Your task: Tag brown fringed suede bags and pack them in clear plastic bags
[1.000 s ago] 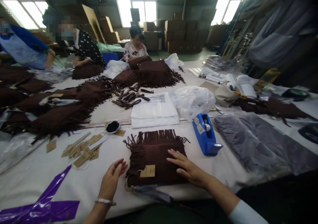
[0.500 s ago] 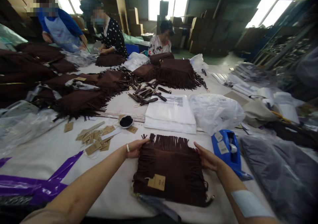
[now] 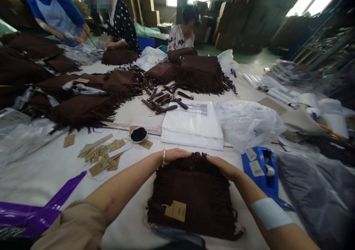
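Note:
A dark brown fringed bag [image 3: 194, 194] lies flat in front of me, with a tan cardboard tag [image 3: 175, 210] on its near left part. My left hand [image 3: 177, 155] is closed on the fringe at the bag's far edge, its thumb side toward the middle. From the other side my right hand [image 3: 223, 166] grips the same fringe, and a small bunch of strands sticks up between the two hands. The fingers of both hands are partly hidden by the fringe. Under the bag's near edge shows some clear plastic [image 3: 177, 233].
Beyond the bag lie a stack of white plastic bags [image 3: 191, 131], a blue tape dispenser [image 3: 260, 168], loose tags [image 3: 104, 155], a small bowl of black material [image 3: 138, 134] and brown straps [image 3: 163, 102]. More fringed bags [image 3: 201, 72] are piled farther off. Several co-workers stand or sit across the table.
Both hands have moved inward along the bag's far edge, from its two corners toward the middle. The spread fringe there is now drawn together. My view has tilted slightly down.

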Demonstrator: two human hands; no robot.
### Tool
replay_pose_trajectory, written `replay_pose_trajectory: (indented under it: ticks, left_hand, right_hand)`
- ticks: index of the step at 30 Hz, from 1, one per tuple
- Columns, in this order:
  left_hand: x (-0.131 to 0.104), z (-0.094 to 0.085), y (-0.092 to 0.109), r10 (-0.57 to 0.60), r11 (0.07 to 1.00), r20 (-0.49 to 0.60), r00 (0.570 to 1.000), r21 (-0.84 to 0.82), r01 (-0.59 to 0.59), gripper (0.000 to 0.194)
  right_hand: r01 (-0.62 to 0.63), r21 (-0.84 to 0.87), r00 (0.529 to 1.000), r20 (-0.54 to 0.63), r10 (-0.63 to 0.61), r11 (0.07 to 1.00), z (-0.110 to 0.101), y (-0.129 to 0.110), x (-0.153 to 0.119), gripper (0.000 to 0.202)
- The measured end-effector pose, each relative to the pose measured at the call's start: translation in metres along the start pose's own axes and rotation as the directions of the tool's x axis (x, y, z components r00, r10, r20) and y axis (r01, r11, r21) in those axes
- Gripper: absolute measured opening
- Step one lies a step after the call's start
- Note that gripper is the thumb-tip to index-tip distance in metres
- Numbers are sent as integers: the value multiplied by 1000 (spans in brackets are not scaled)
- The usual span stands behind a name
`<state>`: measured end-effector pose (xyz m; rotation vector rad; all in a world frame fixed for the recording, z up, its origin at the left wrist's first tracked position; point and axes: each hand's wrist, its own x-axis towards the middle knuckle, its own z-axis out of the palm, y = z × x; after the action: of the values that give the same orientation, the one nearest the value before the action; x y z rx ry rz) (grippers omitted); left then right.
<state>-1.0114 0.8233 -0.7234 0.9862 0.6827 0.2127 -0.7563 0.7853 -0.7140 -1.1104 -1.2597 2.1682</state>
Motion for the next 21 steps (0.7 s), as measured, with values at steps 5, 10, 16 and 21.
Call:
replay_pose_trajectory:
  ticks: [5, 10, 16, 21]
  left_hand:
    - [-69, 59, -19, 324, 734, 81, 943, 608, -304, 39]
    - [-136, 117, -48, 360, 631, 211, 909, 662, -404, 31]
    - [-118, 79, -33, 551, 734, -276, 787, 609, -301, 37]
    - [-85, 57, -57, 507, 594, -214, 835, 789, -158, 48]
  right_hand:
    - [218, -617, 969, 45, -242, 756, 43, 21, -52, 36]
    - [403, -505, 908, 116, -403, 763, 76, 71, -105, 39]
    - [346, -510, 740, -368, -563, 788, 50, 27, -73, 45]
    - [230, -708, 861, -173, -479, 668, 64, 26, -15, 48]
